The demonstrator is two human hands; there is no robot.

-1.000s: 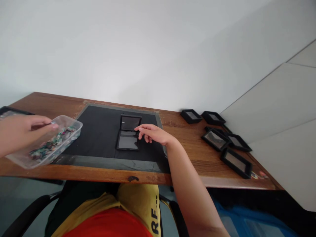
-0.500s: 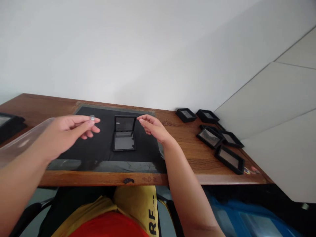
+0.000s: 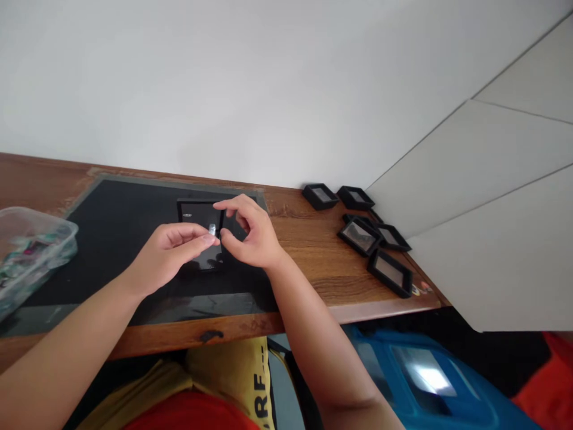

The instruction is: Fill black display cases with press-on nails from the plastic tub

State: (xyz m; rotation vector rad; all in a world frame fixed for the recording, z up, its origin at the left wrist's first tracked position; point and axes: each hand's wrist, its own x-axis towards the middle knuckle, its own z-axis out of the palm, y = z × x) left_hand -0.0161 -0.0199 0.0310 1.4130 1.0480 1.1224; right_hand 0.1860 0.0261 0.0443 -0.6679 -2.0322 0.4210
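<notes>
Between the thumb and forefinger of my left hand [image 3: 172,254] is a small, shiny, silvery-clear piece [image 3: 212,229], too small to name. My right hand [image 3: 250,233] is close beside it, thumb and forefinger curved apart with nothing visible between them. Behind both hands a black case [image 3: 200,202] stands with its lid raised on the dark mat [image 3: 120,227]. A small light mark shows on the inside of the lid. My hands hide much of the case's lower half.
A clear plastic box [image 3: 62,233] of small colourful packets stands at the left. Several black framed cases [image 3: 390,272] lie on the wooden table [image 3: 308,257] at the right, some overlapping. A white wall rises behind. Below the table's right edge is a blue object [image 3: 430,370].
My left hand has moved right with the small piece, in front of the case. My right hand has come in towards it and its fingers have spread. The view has shifted.
</notes>
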